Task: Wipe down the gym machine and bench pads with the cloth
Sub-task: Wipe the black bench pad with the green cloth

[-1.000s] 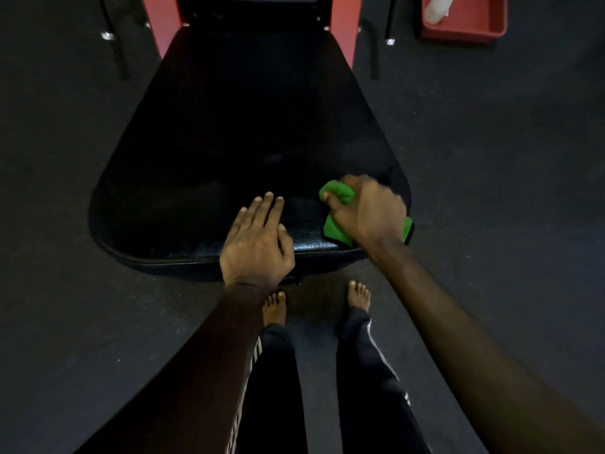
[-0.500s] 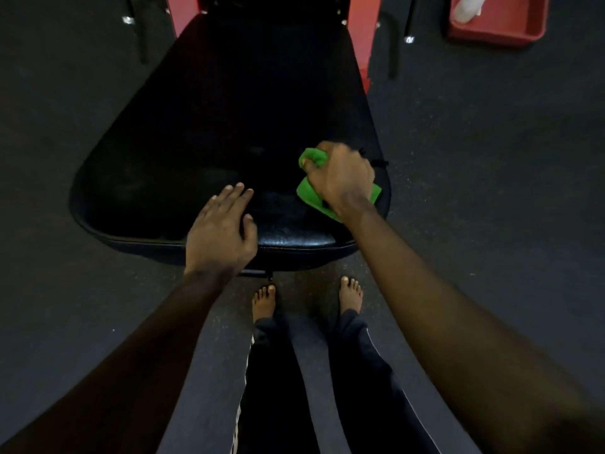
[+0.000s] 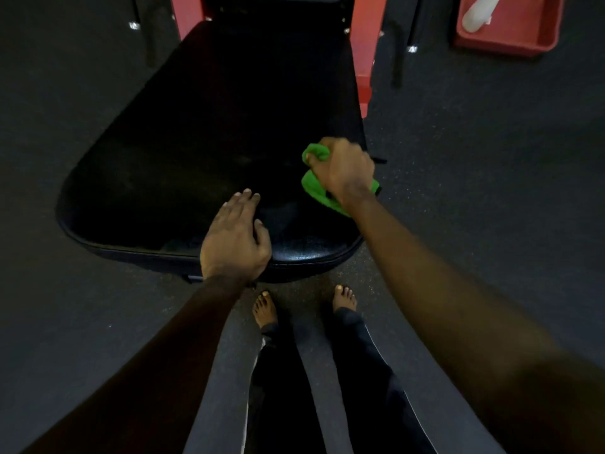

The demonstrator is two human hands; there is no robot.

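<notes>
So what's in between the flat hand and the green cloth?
Nothing but bare black bench pad: the head view shows only shiny padding between the left hand and the green cloth.

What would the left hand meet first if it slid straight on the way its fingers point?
Nothing near: the left hand points along the bare black pad, the green cloth off to its right. At the far end it would likely reach the dark back between the red frame posts.

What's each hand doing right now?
Left hand: open, resting flat on the black seat pad.
Right hand: gripping the green cloth.
</notes>
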